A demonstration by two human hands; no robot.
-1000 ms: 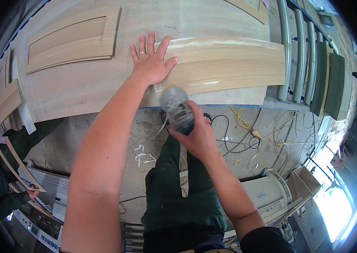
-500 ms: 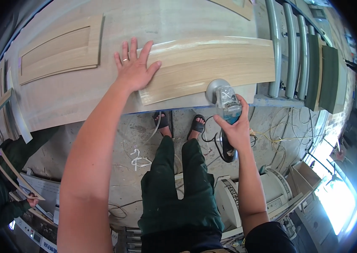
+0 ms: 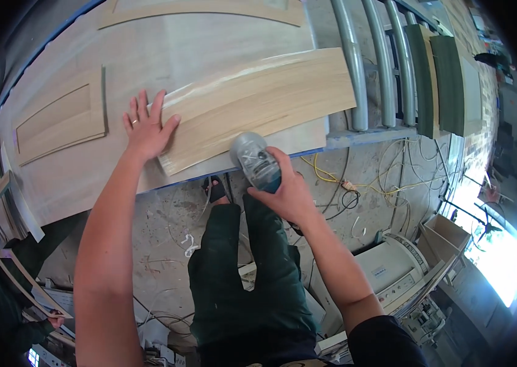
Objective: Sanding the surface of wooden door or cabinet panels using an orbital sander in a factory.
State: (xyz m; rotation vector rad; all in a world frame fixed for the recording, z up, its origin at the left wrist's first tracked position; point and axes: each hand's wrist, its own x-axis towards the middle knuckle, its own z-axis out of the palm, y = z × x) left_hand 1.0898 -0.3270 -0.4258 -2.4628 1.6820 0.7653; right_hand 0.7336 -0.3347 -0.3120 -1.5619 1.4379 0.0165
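My left hand lies flat with spread fingers on the left end of a long light wooden board, which rests on the pale workbench. My right hand grips a grey and teal power sander. The sander's head sits at the board's near edge, by the front edge of the bench. My legs in dark green trousers stand below the bench.
A framed wooden door panel lies left of my left hand. Grey curved bars and green panels stand to the right. Yellow and black cables trail on the concrete floor. A white machine sits at lower right.
The sander has swung from below the bench, out to the right, and now back to the board's near edge. My left hand stayed pressed on the board's left end.
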